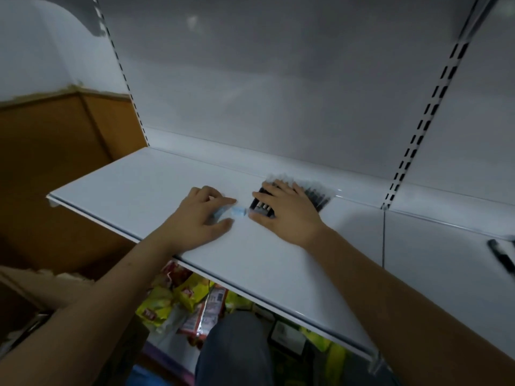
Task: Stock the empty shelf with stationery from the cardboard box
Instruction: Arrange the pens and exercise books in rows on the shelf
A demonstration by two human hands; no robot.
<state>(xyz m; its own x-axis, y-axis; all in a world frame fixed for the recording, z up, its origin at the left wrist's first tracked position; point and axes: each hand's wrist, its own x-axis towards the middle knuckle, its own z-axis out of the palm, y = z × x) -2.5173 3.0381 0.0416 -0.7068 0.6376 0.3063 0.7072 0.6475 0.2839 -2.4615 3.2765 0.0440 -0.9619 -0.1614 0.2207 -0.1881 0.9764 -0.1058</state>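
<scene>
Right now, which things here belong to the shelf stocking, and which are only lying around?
Belongs to the job:
- white shelf
- bundle of pens under the right hand
- small pale packet in the left hand
- cardboard box

Just lying about:
- snack packets below

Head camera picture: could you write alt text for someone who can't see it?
Two bare hands work on a white shelf: the right hand lies flat on a row of dark pens, while the left hand holds a small, blurred pale blue item beside them. One more dark pen lies far right, and colourful packets fill the space below.
</scene>
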